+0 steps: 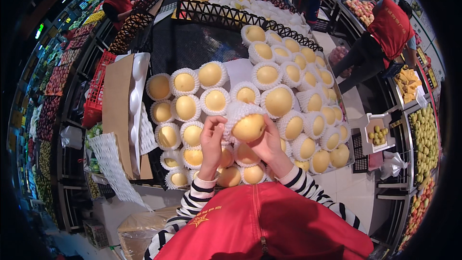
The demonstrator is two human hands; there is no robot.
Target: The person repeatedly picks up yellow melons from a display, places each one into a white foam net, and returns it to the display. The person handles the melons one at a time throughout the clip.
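A yellow pear (248, 128) partly covered by a white foam net sleeve (238, 112) is held up between my two hands, over the fruit display. My right hand (267, 142) supports the pear from below and the right, its fingers partly hidden behind it. At the sleeve's left edge, my left hand (213, 139) pinches the foam net between thumb and fingers. Under and around both hands lie rows of yellow pears in foam sleeves (186, 107), touching one another. A few pears at the near right edge (339, 156) show little or no foam.
Cardboard (116, 115) and a white moulded tray (136, 108) stand left of the pears, beside loose foam netting (112, 166). A black lattice fence (223, 13) borders the far side. One person in a red vest (391, 25) bends at the right; another (119, 3) stands far left.
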